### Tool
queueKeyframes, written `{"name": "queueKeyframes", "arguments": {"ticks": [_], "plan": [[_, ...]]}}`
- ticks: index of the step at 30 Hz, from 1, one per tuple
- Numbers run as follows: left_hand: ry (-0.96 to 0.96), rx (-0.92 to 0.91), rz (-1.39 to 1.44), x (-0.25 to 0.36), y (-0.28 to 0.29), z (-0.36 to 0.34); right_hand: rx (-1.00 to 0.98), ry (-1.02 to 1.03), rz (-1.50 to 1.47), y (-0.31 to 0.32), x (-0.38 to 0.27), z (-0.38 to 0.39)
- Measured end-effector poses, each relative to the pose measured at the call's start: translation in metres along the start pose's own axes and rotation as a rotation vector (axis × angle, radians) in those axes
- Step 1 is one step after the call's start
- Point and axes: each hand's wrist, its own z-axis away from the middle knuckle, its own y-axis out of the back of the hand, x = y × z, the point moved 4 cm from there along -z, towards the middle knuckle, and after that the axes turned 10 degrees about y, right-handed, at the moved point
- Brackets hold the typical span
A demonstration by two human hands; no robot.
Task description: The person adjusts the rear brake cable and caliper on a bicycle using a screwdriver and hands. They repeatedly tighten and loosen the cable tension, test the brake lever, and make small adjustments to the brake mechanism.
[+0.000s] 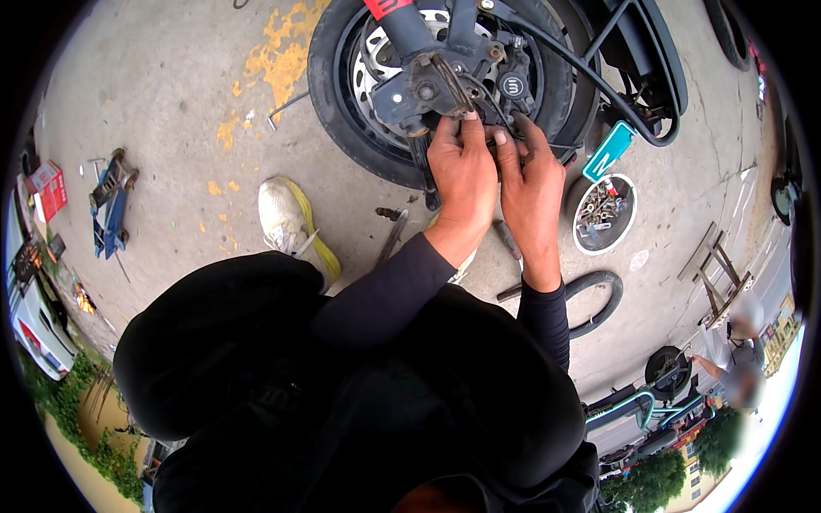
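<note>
A wheel lies in front of me, its black tyre (335, 121) around a silver brake disc (363, 82). Above the disc runs a dark fork leg (402, 36) with a bracket (425, 85) at its end, and a round-marked brake caliper (514, 83) sits to the right. My left hand (466, 168) is closed, thumb and fingers pressed together at the bracket's lower edge. Close beside it, my right hand (532, 184) pinches near thin black cables under the caliper. Whatever small part lies between the fingertips is hidden.
Right of my hands stands a white-rimmed bowl (634, 219) of loose bolts, by a teal plate (609, 151). A black rubber hose (617, 301), an L-shaped key (286, 107), a blue jack (109, 208) and a wooden frame (717, 272) lie around. Another person (741, 363) is at far right.
</note>
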Motion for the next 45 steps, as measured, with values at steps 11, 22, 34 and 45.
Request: {"name": "queueKeyframes", "arguments": {"ticks": [11, 22, 34, 45], "plan": [[-0.418, -0.201, -0.493, -0.027, 0.021, 0.037, 0.094, -0.471, -1.324, 0.036, 0.020, 0.033], [-0.798, -0.395, -0.925, 0.000, -0.010, 0.047, 0.106, -0.394, -1.019, 0.041, 0.018, 0.038], [-0.898, -0.295, -0.999, 0.025, -0.020, 0.055, 0.086, -0.397, -1.238, 0.041, 0.016, 0.046], [-0.582, -0.298, -0.710, 0.025, -0.015, 0.049, 0.394, -0.427, -1.047, 0.023, 0.015, 0.029]]}}
